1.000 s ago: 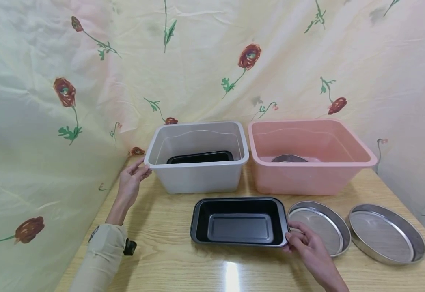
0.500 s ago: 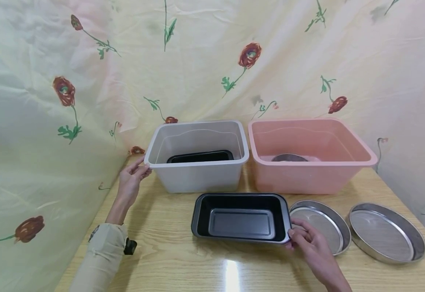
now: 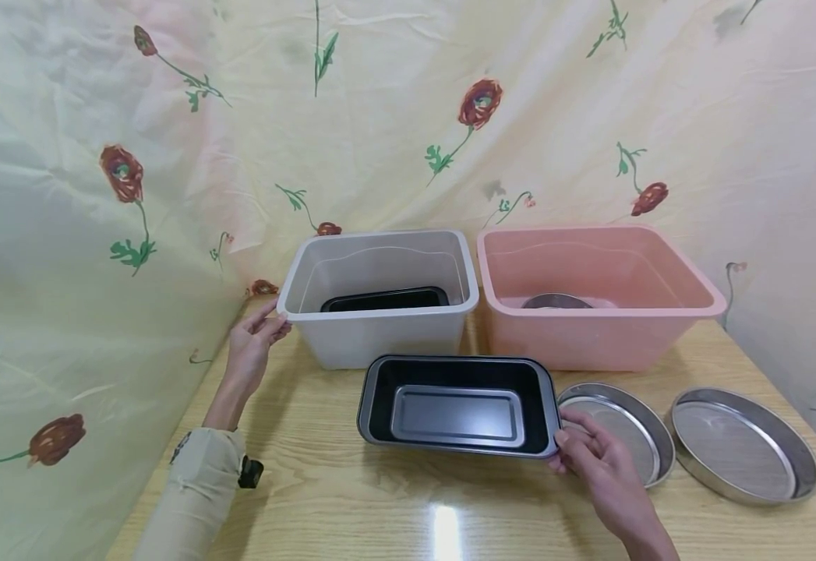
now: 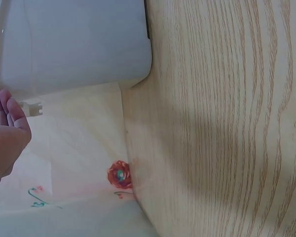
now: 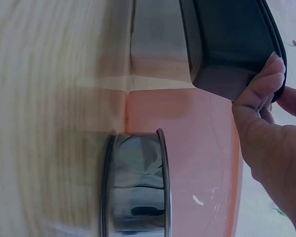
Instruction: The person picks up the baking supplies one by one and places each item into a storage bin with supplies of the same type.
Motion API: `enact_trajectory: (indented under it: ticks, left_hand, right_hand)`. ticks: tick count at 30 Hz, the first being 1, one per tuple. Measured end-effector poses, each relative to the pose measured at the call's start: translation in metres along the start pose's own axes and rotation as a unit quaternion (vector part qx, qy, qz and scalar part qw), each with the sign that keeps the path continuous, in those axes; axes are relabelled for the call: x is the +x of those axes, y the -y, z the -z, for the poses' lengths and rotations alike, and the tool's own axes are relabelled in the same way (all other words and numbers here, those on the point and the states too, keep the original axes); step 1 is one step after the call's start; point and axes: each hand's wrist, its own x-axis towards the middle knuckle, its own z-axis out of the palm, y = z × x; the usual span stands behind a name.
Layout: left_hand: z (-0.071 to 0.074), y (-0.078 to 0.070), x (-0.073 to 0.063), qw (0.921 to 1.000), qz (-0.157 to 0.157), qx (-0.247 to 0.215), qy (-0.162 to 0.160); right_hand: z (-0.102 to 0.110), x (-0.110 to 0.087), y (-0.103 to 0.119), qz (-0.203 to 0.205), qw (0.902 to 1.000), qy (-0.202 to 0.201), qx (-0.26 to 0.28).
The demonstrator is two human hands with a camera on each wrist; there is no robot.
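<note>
A black rectangular loaf pan (image 3: 458, 417) hangs over the table, tilted so its inside faces me. My right hand (image 3: 604, 479) pinches its right-hand rim, thumb on the inner side; the right wrist view shows the fingers under the rim of the loaf pan (image 5: 232, 44). At the far left, my left hand (image 3: 252, 347) holds the front left corner of the grey plastic bin (image 3: 386, 339). In the left wrist view the fingertips of that hand (image 4: 10, 133) meet the rim of the bin. Inside the grey bin lies another black pan (image 3: 386, 300).
A pink bin (image 3: 590, 343) stands beside the grey one, with a round metal piece (image 3: 556, 301) partly visible inside. Two round metal sieves (image 3: 618, 425) lie on the wooden table (image 3: 309, 499) at the right. Flowered cloth (image 3: 393, 117) hangs behind.
My right hand has raised the loaf pan off the table and toward the bins, tilting it more. The left hand keeps its place on the grey bin.
</note>
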Motion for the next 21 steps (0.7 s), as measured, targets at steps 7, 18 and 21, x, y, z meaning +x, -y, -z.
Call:
enact_trajectory:
  ticks: [7,18,21]
  left_hand:
    - [0.000,0.000,0.000,1.0000,-0.003,-0.005,-0.001]
    - [0.001,-0.001,-0.001,1.0000,0.003,-0.003,0.005]
    - [0.000,-0.001,-0.001,1.0000,0.005,-0.004,0.003]
  right_hand:
    - [-0.003,0.002,0.004,0.004,0.9998,0.001,0.018]
    - [-0.008,0.008,0.011,0.029,0.9985,0.018,0.042]
    - [-0.010,0.010,0.014,0.038,0.9978,0.023,0.049]
